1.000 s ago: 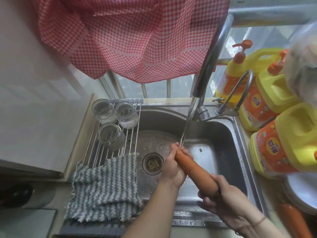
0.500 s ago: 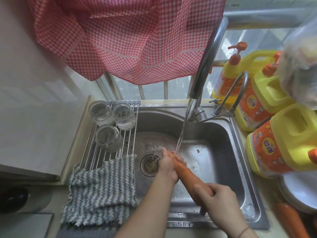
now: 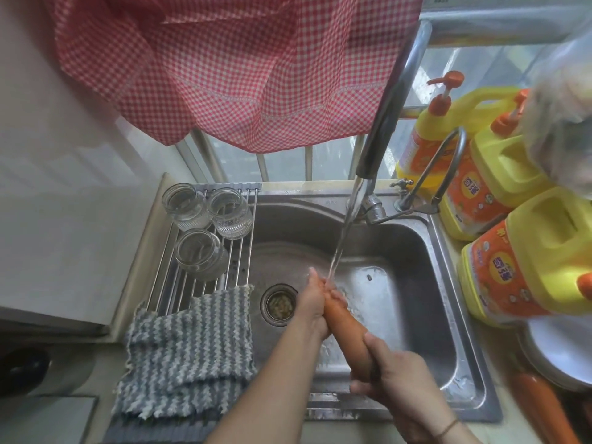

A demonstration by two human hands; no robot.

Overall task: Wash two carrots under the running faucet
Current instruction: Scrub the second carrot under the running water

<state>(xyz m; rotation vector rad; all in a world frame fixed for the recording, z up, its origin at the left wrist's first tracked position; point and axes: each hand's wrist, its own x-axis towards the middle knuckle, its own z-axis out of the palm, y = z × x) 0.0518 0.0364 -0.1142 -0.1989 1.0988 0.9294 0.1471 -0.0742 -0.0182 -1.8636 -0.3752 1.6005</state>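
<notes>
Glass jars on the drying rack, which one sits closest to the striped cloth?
The front glass jar, standing alone nearer the striped cloth; the other two jars stand side by side at the drying rack's far end.

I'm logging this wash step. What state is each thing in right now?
faucet: running, stream landing on the carrot's far end
carrot: held over the sink, wet
left hand: grips the carrot's far end
right hand: grips the near end
sink: wet, drain unplugged
three glass jars: upright on the rack
</notes>
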